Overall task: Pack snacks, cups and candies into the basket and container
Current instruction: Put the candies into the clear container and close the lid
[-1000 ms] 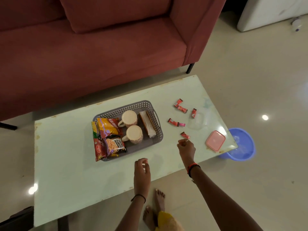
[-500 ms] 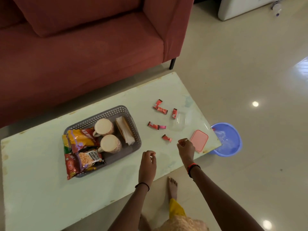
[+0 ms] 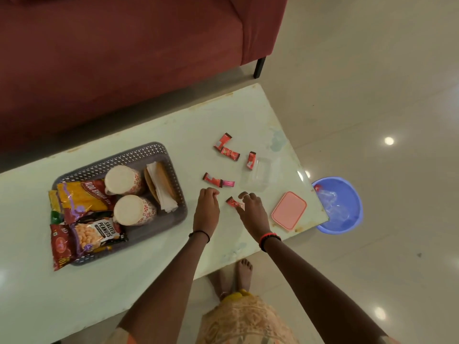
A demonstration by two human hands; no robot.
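A grey basket [image 3: 159, 150] on the pale table [image 3: 124, 281] holds two patterned cups [image 3: 124, 180], snack packets [image 3: 84, 197] and a wrapped stack of biscuits [image 3: 161, 187]. Several red candies [image 3: 229, 153] lie scattered to its right. A clear container [image 3: 260, 175] stands near them, and its pink lid [image 3: 289, 211] lies beside it. My right hand [image 3: 253, 212] touches the nearest candy [image 3: 234, 203] with its fingertips. My left hand [image 3: 206, 209] hovers with curled fingers just below another candy [image 3: 213, 180], holding nothing.
A red sofa [image 3: 124, 58] runs along the far side of the table. A blue plastic basin [image 3: 347, 194] sits on the floor past the table's right end. My bare feet [image 3: 236, 274] stand at the near edge.
Both hands moved forward over the table toward the candies. My right hand went from a closed fist to fingers spread on the nearest candy. The camera shifted right and closer.
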